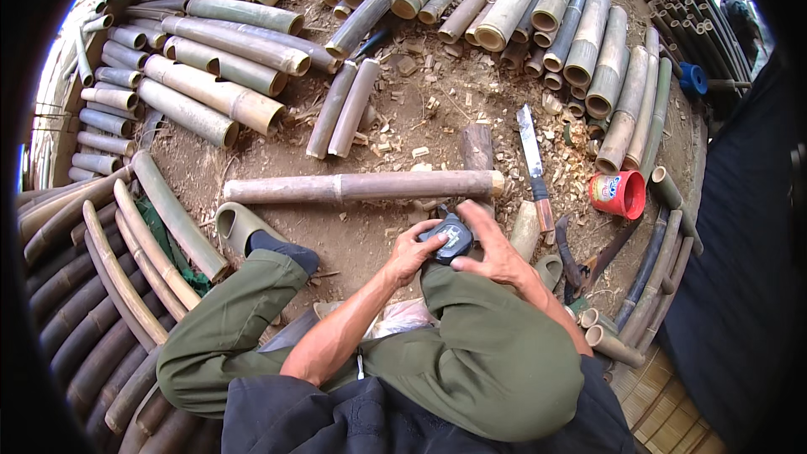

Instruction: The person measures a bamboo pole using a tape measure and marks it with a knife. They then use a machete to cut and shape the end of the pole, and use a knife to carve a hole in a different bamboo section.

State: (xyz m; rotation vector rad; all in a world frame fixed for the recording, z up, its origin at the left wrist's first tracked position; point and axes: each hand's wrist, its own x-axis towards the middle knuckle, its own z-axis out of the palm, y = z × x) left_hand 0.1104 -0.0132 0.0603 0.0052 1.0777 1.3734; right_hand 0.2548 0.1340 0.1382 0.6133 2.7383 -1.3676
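Note:
A dark tape measure sits in my left hand, with the thumb across its face and the fingers wrapped round the case. Beside it is my right hand, its fingers stretched out and spread around the case's right side. Whether the right fingertips touch the case I cannot tell. Just beyond both hands a brownish bamboo pole lies crosswise on the ground, its right end resting on a short wooden block.
To the right lie a long knife with a wooden handle, a red bucket on its side and a hooked tool. Cut bamboo sections are piled along the far side and left. Wood chips litter the dirt floor.

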